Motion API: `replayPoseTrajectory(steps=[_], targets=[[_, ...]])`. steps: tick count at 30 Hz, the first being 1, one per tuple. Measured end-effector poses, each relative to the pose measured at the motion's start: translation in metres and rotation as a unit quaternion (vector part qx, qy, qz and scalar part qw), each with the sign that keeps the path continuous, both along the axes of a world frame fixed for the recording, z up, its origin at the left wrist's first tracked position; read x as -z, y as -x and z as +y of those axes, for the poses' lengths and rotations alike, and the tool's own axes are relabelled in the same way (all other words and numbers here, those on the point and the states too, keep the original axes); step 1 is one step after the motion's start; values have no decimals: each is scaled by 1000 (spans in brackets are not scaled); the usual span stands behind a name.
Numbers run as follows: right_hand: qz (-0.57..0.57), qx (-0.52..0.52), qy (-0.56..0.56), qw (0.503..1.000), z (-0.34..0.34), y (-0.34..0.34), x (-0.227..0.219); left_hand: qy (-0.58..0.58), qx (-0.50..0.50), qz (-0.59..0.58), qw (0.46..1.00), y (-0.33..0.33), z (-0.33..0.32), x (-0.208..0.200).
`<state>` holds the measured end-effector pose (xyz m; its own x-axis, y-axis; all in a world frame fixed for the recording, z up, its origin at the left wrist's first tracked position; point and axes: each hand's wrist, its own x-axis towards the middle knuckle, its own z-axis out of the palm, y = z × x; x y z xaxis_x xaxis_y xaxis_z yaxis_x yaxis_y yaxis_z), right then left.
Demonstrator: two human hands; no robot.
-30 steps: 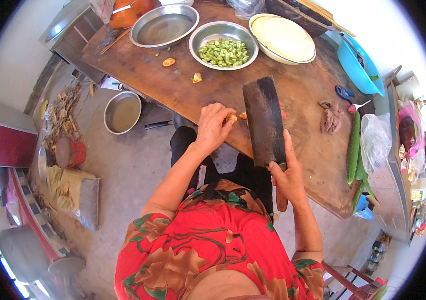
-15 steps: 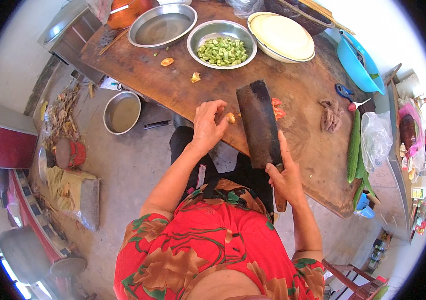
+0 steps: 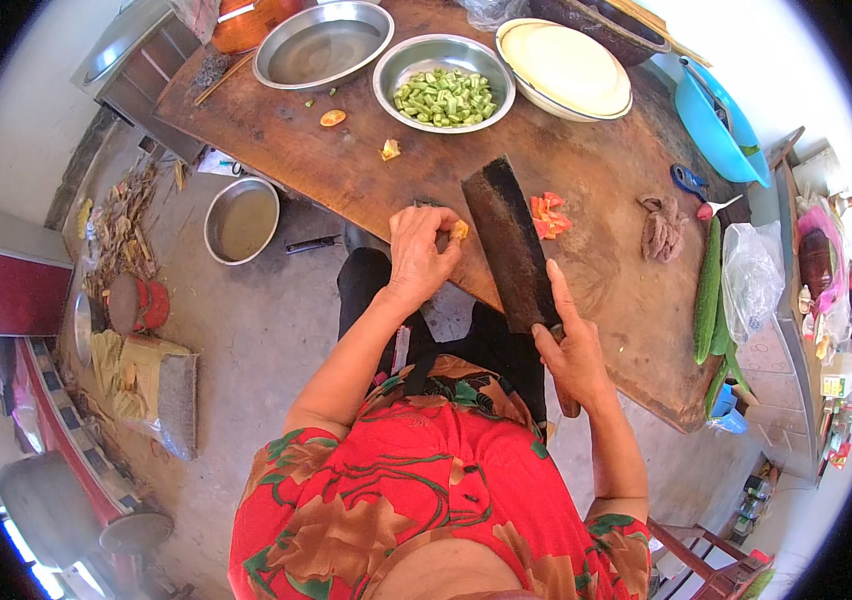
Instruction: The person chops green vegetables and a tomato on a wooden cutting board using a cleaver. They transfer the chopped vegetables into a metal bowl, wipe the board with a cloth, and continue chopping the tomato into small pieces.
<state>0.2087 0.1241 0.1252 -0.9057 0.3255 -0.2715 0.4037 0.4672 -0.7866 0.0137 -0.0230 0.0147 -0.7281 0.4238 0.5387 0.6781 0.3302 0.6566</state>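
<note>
My right hand (image 3: 574, 352) is closed round the handle of a cleaver (image 3: 508, 245), its index finger stretched along the broad, dark blade. The blade is tilted above the wooden table near its front edge. To its left, my left hand (image 3: 420, 248) is curled, with a small orange-yellow vegetable piece (image 3: 460, 230) at its fingertips. Just right of the blade lie red cut vegetable pieces (image 3: 549, 215). Two more scraps, a yellowish chunk (image 3: 390, 150) and an orange slice (image 3: 333, 118), rest farther back on the table.
Along the table's (image 3: 606, 300) far side stand a metal basin of water (image 3: 324, 50), a bowl of chopped green vegetable (image 3: 446, 98) and a cream lidded dish (image 3: 566, 68). Rightward are a blue basin (image 3: 716, 125), a brown cloth (image 3: 662, 228), blue-handled scissors (image 3: 686, 182) and a cucumber (image 3: 708, 290).
The cleaver's blade has shifted slightly left and turned, uncovering more of the red pieces. My left hand has moved only a little, with the orange-yellow piece still by its fingertips.
</note>
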Motion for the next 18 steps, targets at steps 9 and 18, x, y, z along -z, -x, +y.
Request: replayPoseTrajectory(steps=[9, 18], targets=[[60, -84, -86, 991, 7, 5, 7, -3, 10, -9, 1000, 1, -4, 3], [-8, -69, -20, 997, -2, 10, -4, -26, 2, 3, 1000, 0, -2, 2]])
